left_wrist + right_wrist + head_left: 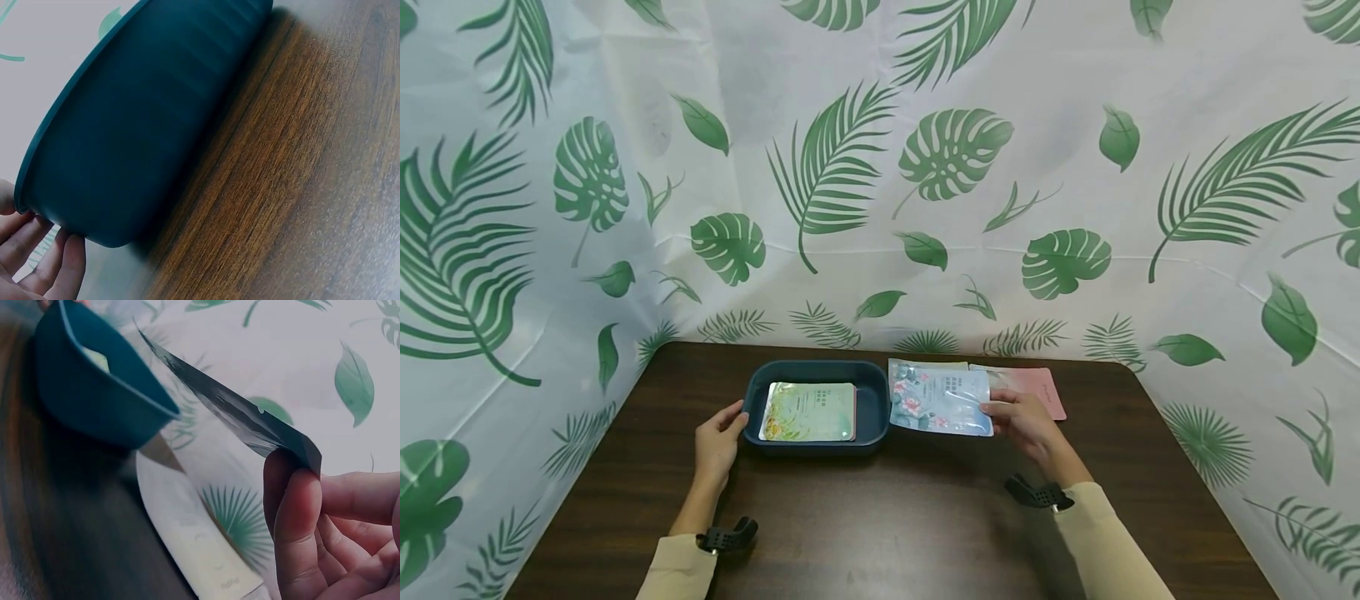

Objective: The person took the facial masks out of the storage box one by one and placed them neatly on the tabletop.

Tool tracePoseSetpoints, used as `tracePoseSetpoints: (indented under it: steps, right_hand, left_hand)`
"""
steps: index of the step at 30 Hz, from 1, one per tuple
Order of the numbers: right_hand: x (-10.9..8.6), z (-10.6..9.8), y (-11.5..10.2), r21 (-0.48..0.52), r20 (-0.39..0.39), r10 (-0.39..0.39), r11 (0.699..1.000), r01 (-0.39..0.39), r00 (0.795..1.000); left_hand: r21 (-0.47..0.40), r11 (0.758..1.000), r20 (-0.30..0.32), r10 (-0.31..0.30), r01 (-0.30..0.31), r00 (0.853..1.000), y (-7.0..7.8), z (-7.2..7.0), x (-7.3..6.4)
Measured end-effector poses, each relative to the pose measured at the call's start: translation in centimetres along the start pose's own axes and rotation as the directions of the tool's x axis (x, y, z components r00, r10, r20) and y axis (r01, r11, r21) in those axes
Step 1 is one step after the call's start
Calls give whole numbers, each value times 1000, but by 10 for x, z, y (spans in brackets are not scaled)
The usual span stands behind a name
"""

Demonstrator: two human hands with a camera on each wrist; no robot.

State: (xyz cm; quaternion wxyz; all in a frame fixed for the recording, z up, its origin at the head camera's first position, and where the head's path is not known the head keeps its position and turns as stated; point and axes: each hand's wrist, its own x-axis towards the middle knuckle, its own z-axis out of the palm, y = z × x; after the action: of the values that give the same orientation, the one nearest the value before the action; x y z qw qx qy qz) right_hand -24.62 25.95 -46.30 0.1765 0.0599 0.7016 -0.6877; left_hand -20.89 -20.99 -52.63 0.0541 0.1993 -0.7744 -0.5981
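My left hand grips the left end of a dark blue plastic basin, thumb at the rim and fingertips against the outer wall. Inside the basin lies a green floral face mask packet, with a thin reddish edge showing beneath it. My right hand pinches the right edge of a light blue floral face mask packet between thumb and fingers. This packet is held up just right of the basin, seen nearly edge-on in the right wrist view.
Behind the blue packet, a pale packet with a yellowish edge lies on the dark wooden table. A pink packet lies to its right, partly hidden by my right hand. A leaf-patterned cloth hangs at the table's back edge.
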Motion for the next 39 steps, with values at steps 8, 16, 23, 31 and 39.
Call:
tracePoseSetpoints:
  steps: [8,16,23,31,39]
  right_hand:
    - [-1,-6,17,-11,-10,32,999,-33,999]
    - [1,-6,33,-65,-4,39,997,-39,999]
    - [2,-3,46,-100,5,25,995,-24,1000]
    - [6,0,58,-129,-9,45,991,-46,999]
    - [9,4,65,-201,-50,44,978,-53,998]
  left_hand:
    - [4,1000,-7,-14,14,1000,2,0,-1]
    - [7,1000,-11,-9,10,1000,2,0,0]
    - [7,1000,-8,-15,15,1000,3,0,-1]
    - [17,1000,-8,-11,11,1000,1,0,-2]
    - [11,1000,-7,-7,7,1000,2,0,-2]
